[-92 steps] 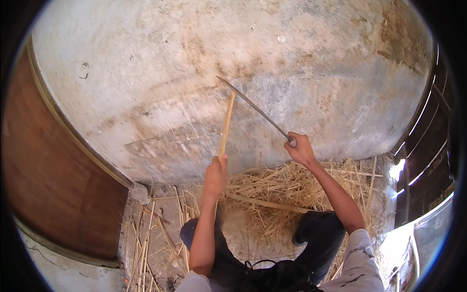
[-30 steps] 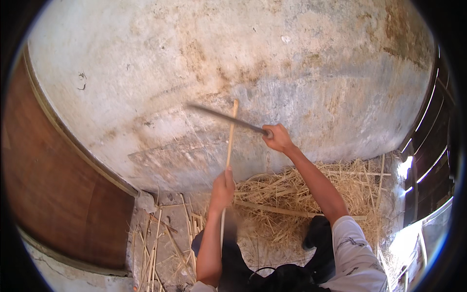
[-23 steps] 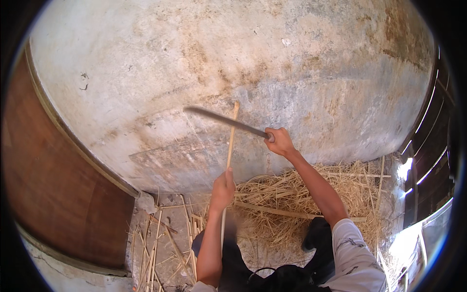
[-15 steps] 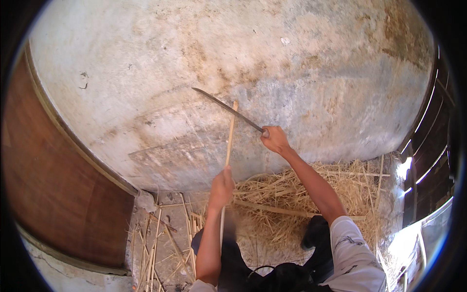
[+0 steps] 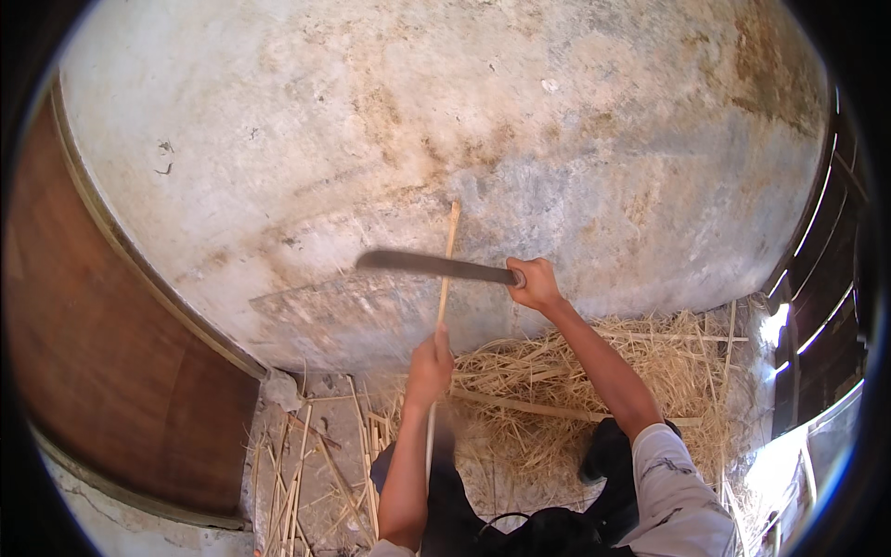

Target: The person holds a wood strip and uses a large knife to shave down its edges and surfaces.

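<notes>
My left hand (image 5: 430, 369) is closed around a long, thin, pale strip that looks like bamboo (image 5: 453, 232). The strip stands roughly upright in the view, its top end above the fist and its lower part running down beside my forearm. In my right hand (image 5: 535, 283) is the handle of a machete (image 5: 422, 264). Its long dark blade points left with the flat side showing, and crosses in front of the strip between the strip's top end and my left hand. Motion slightly blurs the blade's tip.
A big stained plaster wall (image 5: 594, 167) rises in front. Straw-like shavings (image 5: 668, 371) are heaped on the floor at right. Several loose strips (image 5: 295, 473) lie at lower left near a brown wooden panel (image 5: 121, 371). Dark slatted boards (image 5: 821, 278) stand at right.
The machete has come down along the strip toward my left hand, and its blade has turned from slanted to nearly level, flat side showing. My right hand has lowered slightly.
</notes>
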Action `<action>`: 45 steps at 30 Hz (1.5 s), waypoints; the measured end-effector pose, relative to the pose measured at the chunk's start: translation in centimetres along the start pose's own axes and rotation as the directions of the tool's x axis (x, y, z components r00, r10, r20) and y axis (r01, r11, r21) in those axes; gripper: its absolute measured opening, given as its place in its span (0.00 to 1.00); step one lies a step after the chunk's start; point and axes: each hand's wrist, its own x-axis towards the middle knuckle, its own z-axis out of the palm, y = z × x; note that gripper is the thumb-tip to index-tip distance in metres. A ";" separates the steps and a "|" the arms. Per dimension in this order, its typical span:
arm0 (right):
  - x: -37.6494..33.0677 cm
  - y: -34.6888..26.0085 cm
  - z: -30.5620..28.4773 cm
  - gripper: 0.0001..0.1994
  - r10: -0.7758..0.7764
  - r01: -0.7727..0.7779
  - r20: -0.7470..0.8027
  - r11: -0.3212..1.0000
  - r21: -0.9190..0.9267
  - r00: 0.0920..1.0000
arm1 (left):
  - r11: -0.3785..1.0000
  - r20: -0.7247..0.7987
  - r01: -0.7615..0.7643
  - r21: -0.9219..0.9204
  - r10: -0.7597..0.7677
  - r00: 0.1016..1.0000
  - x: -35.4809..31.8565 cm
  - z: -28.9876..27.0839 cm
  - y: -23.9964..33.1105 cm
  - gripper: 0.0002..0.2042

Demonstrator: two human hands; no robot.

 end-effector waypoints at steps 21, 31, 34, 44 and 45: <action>0.6 0.7 0.4 0.08 0.013 -0.011 -0.043 0.999 0.045 0.999 | 1.000 0.009 -0.017 0.011 0.017 1.000 -0.4 0.4 0.3 0.28; 0.1 1.0 1.0 0.14 0.060 -0.056 0.072 0.997 -0.056 0.996 | 0.999 -0.009 -0.035 0.014 0.036 0.999 0.4 0.2 -0.9 0.28; 0.9 3.1 1.7 0.14 0.130 -0.140 -0.114 0.986 -0.085 0.985 | 0.999 0.015 -0.028 -0.018 0.028 0.999 0.0 1.8 -0.7 0.28; 1.0 2.4 2.0 0.10 0.111 -0.111 -0.050 0.994 -0.001 0.993 | 0.999 0.018 -0.035 -0.037 0.036 0.999 0.4 1.3 -1.8 0.26; 1.9 2.7 1.8 0.10 0.167 -0.169 -0.058 0.985 -0.025 0.984 | 0.998 0.014 -0.056 -0.040 0.057 0.998 0.8 1.4 -1.5 0.26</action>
